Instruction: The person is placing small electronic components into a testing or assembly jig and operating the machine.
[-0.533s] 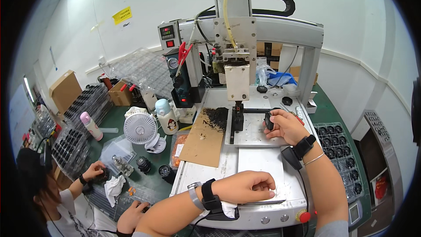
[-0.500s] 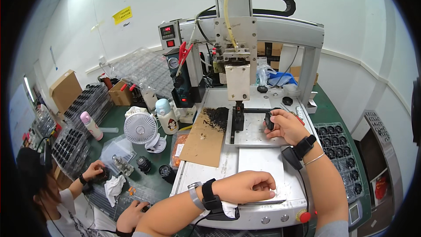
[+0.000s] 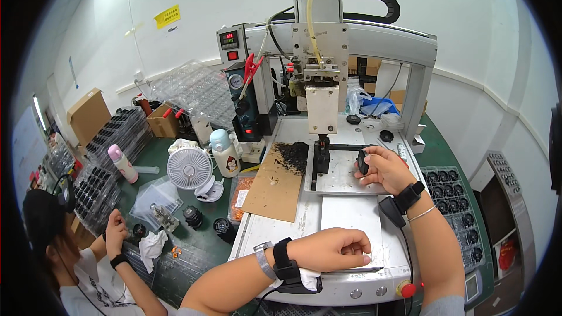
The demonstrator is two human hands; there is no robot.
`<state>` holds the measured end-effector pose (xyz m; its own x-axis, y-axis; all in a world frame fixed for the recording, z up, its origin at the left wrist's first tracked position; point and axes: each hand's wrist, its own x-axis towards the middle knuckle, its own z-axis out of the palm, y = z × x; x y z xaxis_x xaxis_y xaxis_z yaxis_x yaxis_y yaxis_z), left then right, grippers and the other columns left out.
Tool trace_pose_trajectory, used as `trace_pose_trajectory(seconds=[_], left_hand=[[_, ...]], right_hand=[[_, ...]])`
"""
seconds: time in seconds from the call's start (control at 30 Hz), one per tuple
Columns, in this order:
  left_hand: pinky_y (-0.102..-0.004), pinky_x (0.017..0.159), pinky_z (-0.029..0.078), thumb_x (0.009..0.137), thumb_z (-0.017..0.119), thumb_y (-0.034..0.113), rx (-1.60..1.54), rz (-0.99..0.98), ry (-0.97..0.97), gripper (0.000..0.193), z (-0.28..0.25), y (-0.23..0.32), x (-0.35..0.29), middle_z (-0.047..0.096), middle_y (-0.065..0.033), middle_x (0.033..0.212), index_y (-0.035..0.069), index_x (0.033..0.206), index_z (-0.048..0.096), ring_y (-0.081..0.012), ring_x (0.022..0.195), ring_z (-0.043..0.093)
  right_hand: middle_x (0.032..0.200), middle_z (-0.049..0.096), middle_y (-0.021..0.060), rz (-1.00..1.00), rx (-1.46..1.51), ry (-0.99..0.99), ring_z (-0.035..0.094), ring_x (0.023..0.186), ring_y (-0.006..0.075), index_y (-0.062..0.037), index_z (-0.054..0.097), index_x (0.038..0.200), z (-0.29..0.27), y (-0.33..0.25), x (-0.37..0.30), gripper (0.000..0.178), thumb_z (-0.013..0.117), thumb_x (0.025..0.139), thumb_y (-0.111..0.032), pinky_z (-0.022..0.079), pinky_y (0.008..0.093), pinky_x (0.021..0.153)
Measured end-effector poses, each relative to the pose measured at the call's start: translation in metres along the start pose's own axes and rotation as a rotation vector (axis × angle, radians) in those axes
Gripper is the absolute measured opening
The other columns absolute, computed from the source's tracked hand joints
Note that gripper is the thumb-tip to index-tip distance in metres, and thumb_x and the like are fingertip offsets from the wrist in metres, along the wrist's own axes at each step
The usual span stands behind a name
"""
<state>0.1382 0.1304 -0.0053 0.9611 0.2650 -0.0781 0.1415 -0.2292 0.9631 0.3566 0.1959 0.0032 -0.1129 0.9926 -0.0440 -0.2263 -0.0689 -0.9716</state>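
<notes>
Black round part [image 3: 363, 162]: in the right hand [image 3: 386, 169], pinched between thumb and fingers, tilted on edge. Position is over the metal fixture plate [image 3: 336, 185], by its right edge. Left hand [image 3: 339, 250] is over the front edge of the machine bed [image 3: 257, 237], fingers loosely curled; palm is hidden, so can't tell if anything's in it. Can't tell whether it touches the bed either.

White dispensing head [image 3: 322, 110] sits above the plate's left side, black nozzle block [image 3: 321, 155] below it. Cardboard sheet [image 3: 272, 190] lies along the bed's left edge, black residue [image 3: 291, 157] on its far right corner. Red button [image 3: 410, 289] at the bed's front right corner.

Green surface [image 3: 434, 140] under all this. Clear tray [image 3: 451, 199] of black round parts on it, just beside the bed's right edge. Off the bed's left edge: two black cylinders [image 3: 192, 217], white fan [image 3: 190, 169], blue-capped bottle [image 3: 224, 155] behind it. White cloth [image 3: 153, 250] nearer the surface's front left edge, by a co-worker [image 3: 44, 228] with one hand raised.
</notes>
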Motion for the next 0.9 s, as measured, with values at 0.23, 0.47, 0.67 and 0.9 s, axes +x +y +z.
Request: trace_pose_trajectory(seconds=[0.23,0.47,0.67,0.9], left_hand=[[-0.0182,0.062,0.039,0.087,0.057,0.026,-0.010,0.004,0.001,0.030,0.001,-0.001,0.000,0.052,0.0009,0.080,0.001,0.102,0.052,-0.0037,0.070,0.045],[-0.0182,0.062,0.039,0.087,0.057,0.025,-0.010,0.036,0.009,0.029,0.000,-0.003,0.001,0.052,0.0009,0.080,0.002,0.102,0.052,-0.0038,0.070,0.045],[-0.0191,0.058,0.040,0.085,0.058,0.023,-0.116,0.015,0.061,0.023,-0.003,0.003,-0.001,0.054,-0.0002,0.077,0.002,0.093,0.055,-0.0039,0.066,0.045],[-0.0182,0.064,0.040,0.086,0.057,0.018,-0.238,0.108,0.231,0.016,-0.015,-0.008,0.001,0.055,0.0018,0.080,0.003,0.092,0.056,-0.0032,0.072,0.047]], right_hand=[[0.094,0.057,0.0158,-0.007,0.024,0.017,0.063,0.075,0.0237,0.0054,0.037,0.115,-0.003,0.003,0.001,0.037,0.051,0.084,-0.010,0.054,0.0304,0.060],[0.094,0.057,0.0186,0.004,0.021,-0.002,0.062,0.074,0.0248,0.0080,0.038,0.115,-0.003,0.003,0.000,0.036,0.045,0.084,-0.010,0.054,0.0318,0.060],[0.094,0.057,0.0188,0.002,0.012,0.005,0.062,0.074,0.0247,0.0086,0.039,0.116,0.002,-0.001,-0.003,0.037,0.041,0.084,-0.009,0.054,0.0318,0.061],[0.094,0.057,0.0183,0.005,-0.032,0.019,0.062,0.075,0.0246,0.0064,0.038,0.115,0.004,-0.001,-0.004,0.035,0.043,0.085,-0.009,0.054,0.0316,0.061]])
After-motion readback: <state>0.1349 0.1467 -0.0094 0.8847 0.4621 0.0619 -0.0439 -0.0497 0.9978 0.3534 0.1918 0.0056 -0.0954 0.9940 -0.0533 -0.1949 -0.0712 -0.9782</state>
